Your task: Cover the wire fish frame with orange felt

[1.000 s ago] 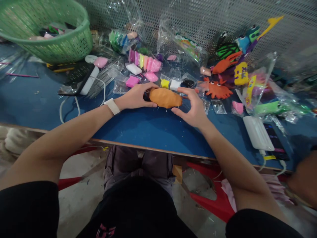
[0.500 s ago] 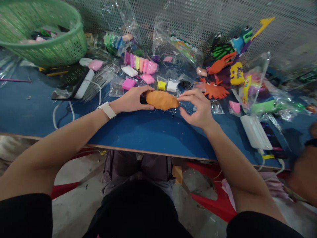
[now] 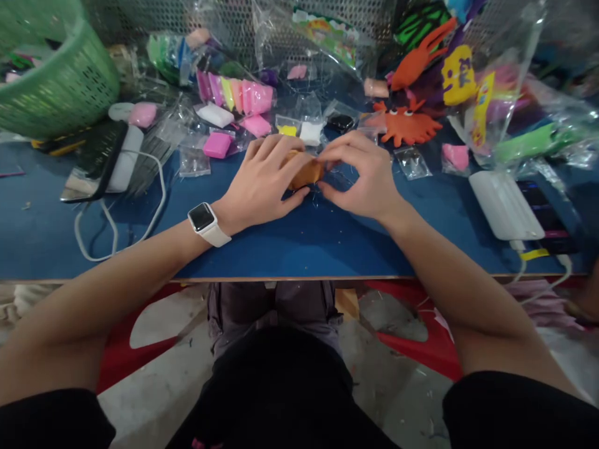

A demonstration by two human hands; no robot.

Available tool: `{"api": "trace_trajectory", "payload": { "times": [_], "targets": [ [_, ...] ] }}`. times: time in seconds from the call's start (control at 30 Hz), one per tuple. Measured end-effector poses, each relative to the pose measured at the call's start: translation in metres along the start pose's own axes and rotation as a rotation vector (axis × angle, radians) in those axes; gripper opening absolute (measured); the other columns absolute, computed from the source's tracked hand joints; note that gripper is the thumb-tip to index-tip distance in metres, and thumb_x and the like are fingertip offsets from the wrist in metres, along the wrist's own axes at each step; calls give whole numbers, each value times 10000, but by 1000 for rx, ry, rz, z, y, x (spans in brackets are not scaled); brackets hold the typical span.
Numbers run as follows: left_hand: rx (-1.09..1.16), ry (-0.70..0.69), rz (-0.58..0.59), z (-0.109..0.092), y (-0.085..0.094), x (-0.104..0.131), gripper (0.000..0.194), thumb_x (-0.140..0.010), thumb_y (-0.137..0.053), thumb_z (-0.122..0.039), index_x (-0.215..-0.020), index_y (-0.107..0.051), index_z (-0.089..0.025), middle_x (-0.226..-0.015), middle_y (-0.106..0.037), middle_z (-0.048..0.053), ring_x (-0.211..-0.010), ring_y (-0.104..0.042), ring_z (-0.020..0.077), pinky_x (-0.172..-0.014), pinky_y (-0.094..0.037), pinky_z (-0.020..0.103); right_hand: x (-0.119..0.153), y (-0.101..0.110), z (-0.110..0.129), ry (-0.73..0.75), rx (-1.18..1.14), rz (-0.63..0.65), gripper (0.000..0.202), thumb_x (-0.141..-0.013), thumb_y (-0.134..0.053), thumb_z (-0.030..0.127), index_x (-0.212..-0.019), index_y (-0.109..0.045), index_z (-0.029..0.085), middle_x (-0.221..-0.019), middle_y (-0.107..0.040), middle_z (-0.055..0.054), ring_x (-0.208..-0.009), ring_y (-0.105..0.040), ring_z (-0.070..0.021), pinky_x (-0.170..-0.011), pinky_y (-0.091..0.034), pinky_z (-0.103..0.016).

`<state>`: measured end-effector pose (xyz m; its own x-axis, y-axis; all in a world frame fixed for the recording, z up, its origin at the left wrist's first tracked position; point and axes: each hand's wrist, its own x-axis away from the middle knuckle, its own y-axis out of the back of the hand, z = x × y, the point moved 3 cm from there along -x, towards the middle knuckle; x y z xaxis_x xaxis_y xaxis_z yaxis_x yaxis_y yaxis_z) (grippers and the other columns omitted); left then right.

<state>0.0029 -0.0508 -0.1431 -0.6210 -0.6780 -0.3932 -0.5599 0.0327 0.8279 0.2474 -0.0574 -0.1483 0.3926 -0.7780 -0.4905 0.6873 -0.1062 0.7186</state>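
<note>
An orange-brown modelling clay piece [image 3: 304, 176], long and rounded, lies low over the blue table. My left hand [image 3: 262, 178], with a white watch on its wrist, is wrapped over the clay from the left and hides most of it. At the clay's right end, my right hand [image 3: 365, 178] has its thumb and fingertips closed on the edge. Thin clear strands show just below the fingertips. Behind the hands lie small bags of yellow clay [image 3: 287, 130], white clay [image 3: 311, 133] and black clay [image 3: 340, 121].
A green basket [image 3: 100, 75] stands at the left, near a phone and white cable [image 3: 163, 187]. An orange clay crab [image 3: 407, 123] and a yellow clay figure [image 3: 458, 75] sit at the back right. A white power bank [image 3: 506, 206] lies at the right by the table edge [image 3: 299, 278].
My left hand has slid right and turned over the clay, covering much more of it. My right hand's thumb and fingers have closed in on its right end. The camera view has shifted.
</note>
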Motion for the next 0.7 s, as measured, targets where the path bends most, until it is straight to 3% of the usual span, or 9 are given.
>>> {"api": "trace_trajectory", "payload": {
  "times": [0.2,0.37,0.53,0.6,0.7],
  "targets": [
    [42,20,67,-7,-5,-4,496,-1064,-697,-335,-1559,-694,-357,-1668,-629,126,-1680,-485,528,-1394,-328,849,0,0,1,-127,-111,-44,412,-1019,-913,662,-1248,-798,339,-1370,-779,-99,-1165,-814,-355,-1065,-766,-591],
    [4,-24,93,-2,-10,1,456,-1090,-675,-329,-1545,-696,-351,-1690,-645,124,-1679,-519,512,-1382,-369,853,1,12,4,-213,-76,-138,462,-1005,-969,641,-1024,-703,264,-1051,-781,-77,-923,-786,-276,-900,-743,-523],
    [-42,-190,-16,8,-18,2,495,-1083,-698,-270,-1570,-680,-356,-1655,-706,121,-1635,-598,481,-1391,-400,855,23,16,1,-517,-383,-33,471,-980,-1022,484,-857,-632,251,-894,-780,-58,-654,-667,-164,-507,-531,-316],
    [-43,-237,-26,12,-20,1,508,-1078,-704,-248,-1571,-686,-373,-1642,-723,110,-1620,-623,476,-1385,-417,862,35,13,2,-618,-518,29,441,-963,-1034,457,-868,-657,248,-929,-814,-54,-511,-560,-109,-402,-443,-309],
    [-40,-275,-5,15,-22,0,508,-1085,-696,-244,-1571,-693,-390,-1633,-732,92,-1602,-650,484,-1355,-445,894,46,8,8,-662,-591,54,390,-944,-1043,403,-897,-692,240,-1095,-867,-71,-437,-508,-71,-349,-428,-321]
  ]
}}
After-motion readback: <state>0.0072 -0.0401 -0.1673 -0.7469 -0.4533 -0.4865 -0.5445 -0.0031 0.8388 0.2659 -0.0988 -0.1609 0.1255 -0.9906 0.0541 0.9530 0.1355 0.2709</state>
